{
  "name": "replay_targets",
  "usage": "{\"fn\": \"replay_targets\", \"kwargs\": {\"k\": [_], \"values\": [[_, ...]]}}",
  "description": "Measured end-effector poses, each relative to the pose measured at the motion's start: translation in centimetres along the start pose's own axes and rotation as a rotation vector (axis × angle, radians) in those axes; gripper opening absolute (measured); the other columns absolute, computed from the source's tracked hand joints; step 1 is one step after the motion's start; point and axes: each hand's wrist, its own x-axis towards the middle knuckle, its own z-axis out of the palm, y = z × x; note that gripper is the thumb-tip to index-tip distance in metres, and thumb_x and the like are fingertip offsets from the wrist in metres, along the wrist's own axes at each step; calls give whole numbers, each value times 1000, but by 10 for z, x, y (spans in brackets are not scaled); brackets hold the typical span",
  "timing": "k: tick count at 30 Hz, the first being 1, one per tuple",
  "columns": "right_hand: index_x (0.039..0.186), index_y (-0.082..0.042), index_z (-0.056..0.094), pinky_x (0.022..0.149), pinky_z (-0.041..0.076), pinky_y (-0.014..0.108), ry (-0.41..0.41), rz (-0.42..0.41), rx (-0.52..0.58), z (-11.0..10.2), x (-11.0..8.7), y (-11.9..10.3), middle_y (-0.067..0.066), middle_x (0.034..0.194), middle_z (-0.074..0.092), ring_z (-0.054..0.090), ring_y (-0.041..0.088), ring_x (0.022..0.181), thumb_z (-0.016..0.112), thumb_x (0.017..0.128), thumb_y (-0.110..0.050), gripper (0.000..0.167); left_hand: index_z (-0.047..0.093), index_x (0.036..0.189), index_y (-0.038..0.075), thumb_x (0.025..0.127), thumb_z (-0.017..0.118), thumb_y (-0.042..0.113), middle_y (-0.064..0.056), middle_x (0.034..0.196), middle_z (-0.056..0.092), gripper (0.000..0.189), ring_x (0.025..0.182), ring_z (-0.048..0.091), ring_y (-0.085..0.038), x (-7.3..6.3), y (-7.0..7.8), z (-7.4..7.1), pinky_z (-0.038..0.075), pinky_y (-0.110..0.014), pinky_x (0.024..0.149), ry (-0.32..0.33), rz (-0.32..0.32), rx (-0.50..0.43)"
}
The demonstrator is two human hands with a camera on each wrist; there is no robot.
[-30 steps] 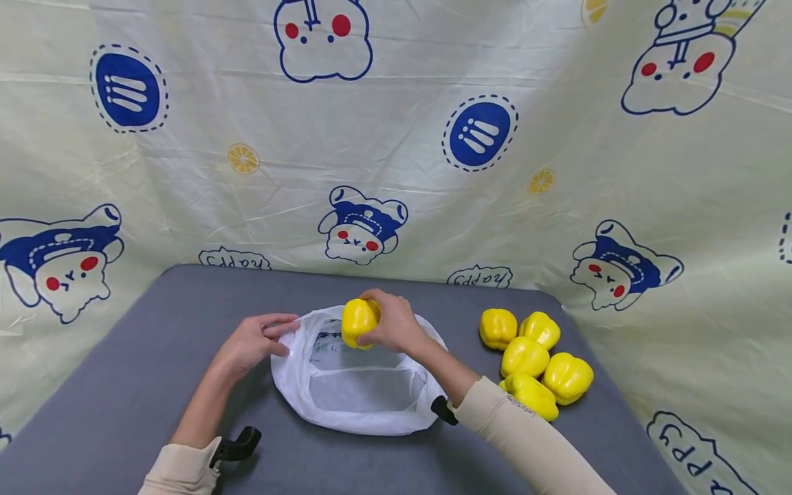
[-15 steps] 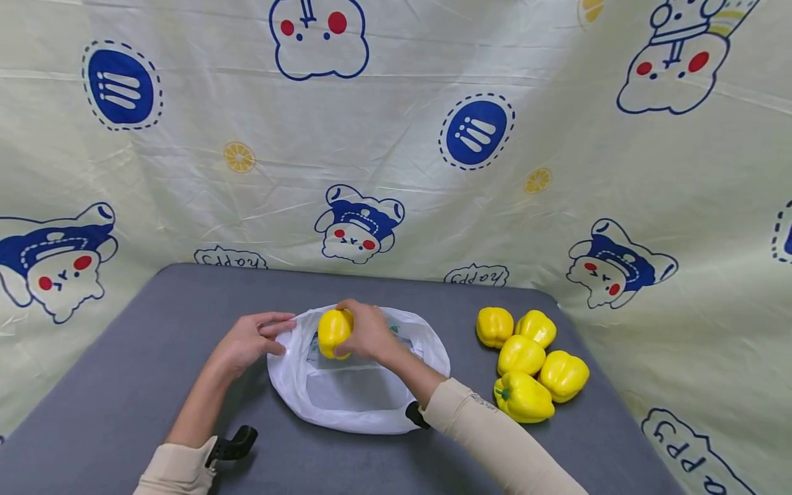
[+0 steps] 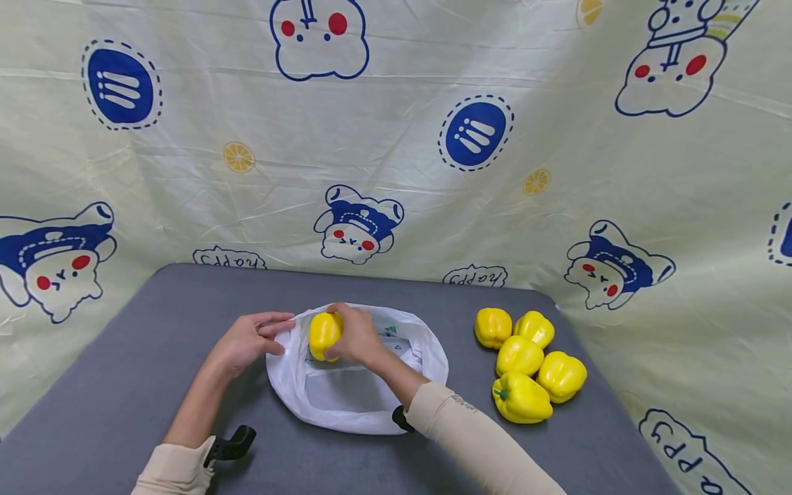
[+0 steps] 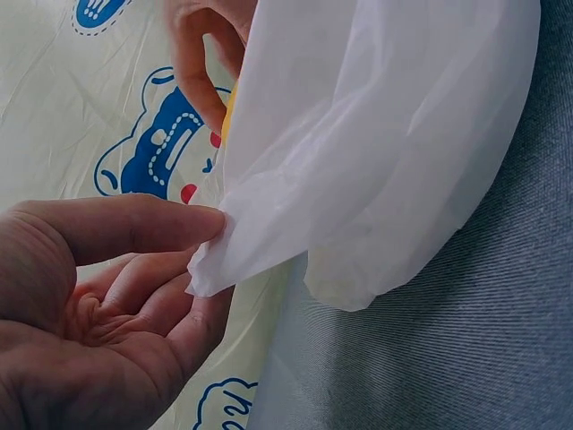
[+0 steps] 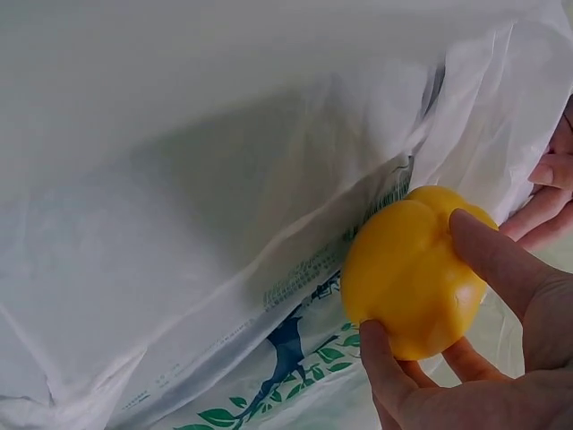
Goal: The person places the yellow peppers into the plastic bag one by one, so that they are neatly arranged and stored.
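A white plastic bag point(image 3: 291, 392) stands on the grey table with its mouth spread wide; green and dark print shows inside it in the right wrist view. At its left rim, my left hand point(image 3: 247, 342) pinches the edge of the plastic between thumb and fingers, as the left wrist view point(image 4: 134, 296) shows close up. My right hand point(image 3: 359, 335) grips a yellow bell pepper point(image 3: 324, 335) over the left part of the bag's opening. Thumb and fingers lie around that pepper's sides in the right wrist view point(image 5: 416, 273).
Several more yellow bell peppers point(image 3: 520, 356) lie in a cluster on the right side of the grey table point(image 3: 204, 302). Behind the table hangs a pale curtain point(image 3: 396, 137) printed with cartoon bears. Each wrist wears a black strap point(image 3: 230, 445).
My right hand has carried the yellow bell pepper leftward and slightly down, into the left part of the bag's mouth. The left hand keeps its place at the rim.
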Motion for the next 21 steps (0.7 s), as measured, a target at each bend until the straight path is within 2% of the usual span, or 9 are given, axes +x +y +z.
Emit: {"fn": "replay_targets", "kwargs": {"k": [7, 18, 21], "values": [[134, -12, 60, 103, 48, 46, 13, -4, 6, 6, 2, 2, 7, 128, 67, 56, 28, 114, 92, 67, -10, 74, 53, 144, -2, 83, 68, -10, -17, 143, 59, 64, 144, 44, -36, 0, 1, 0, 41, -54, 114, 1, -20, -8], [134, -14, 60, 100, 48, 46, 15, 7, 12, 10, 3, 8, 7, 128, 68, 56, 29, 113, 92, 67, -11, 74, 51, 145, -4, 83, 68, -9, -19, 143, 59, 64, 144, 43, -38, 0, 0, -2, 43, -55, 112, -9, 1, 9], [135, -14, 60, 101, 47, 47, 7, 6, 8, 9, 2, 7, 6, 129, 68, 55, 29, 114, 92, 68, -11, 74, 52, 144, -3, 83, 68, -10, -18, 142, 59, 64, 144, 44, -37, 0, 1, -1, 42, -54, 113, -3, -12, -2]]}}
